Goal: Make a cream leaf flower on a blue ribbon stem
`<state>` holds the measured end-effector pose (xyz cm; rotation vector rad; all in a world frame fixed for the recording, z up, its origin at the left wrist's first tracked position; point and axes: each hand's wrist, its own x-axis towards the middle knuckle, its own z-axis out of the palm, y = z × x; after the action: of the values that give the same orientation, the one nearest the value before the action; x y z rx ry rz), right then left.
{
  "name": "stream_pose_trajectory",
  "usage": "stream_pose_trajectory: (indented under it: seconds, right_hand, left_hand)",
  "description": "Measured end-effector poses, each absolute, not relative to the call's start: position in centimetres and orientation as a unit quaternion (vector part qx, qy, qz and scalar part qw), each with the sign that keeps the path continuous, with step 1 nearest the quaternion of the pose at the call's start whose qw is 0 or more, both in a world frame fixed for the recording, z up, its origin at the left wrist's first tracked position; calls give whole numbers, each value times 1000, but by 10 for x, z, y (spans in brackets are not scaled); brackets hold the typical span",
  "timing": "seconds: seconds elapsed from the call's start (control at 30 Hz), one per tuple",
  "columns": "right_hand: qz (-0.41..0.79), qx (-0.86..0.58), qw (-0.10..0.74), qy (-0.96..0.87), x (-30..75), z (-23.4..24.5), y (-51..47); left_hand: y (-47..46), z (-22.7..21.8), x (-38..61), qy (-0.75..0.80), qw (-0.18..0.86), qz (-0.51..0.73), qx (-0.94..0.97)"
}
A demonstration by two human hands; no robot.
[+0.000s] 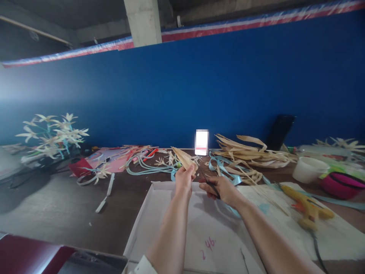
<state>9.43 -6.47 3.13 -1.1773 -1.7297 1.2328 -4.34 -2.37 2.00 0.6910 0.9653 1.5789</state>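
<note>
My left hand is closed around the base of a pale, dried corn husk, whose pointed tip slants up and to the left. In my right hand is a pair of dark scissors, with the blades directed up and left toward the husk. The blade tips are close to my left fingers; whether they touch the husk I cannot tell. Both hands are above the far edge of a white cardboard box lid marked with pink writing.
Behind my right hand lies a heap of dried husk strips. A yellow glue gun rests to the right, near a white cup and a pink pouch. Pale husk flowers stand left. A lit phone screen leans against the blue wall.
</note>
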Motion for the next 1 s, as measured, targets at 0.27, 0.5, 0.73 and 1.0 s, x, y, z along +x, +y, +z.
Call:
stream_pose_trajectory:
  seconds: [0.27,0.5,0.73,1.0]
  right_hand:
    - [498,-461,346,-648,98,26,-59]
    - [507,-451,349,-647,101,24,-58]
    - [486,-454,348,-661,102,27,-59]
    - [470,-450,350,-674,101,30,-61]
  left_hand:
    - [-18,9,-48,456,460,640,414]
    - [-25,18,-50,472,428,611,470]
    - [-26,20,-51,480,443,587,479]
    - [-16,5,-50,433,487,617,441]
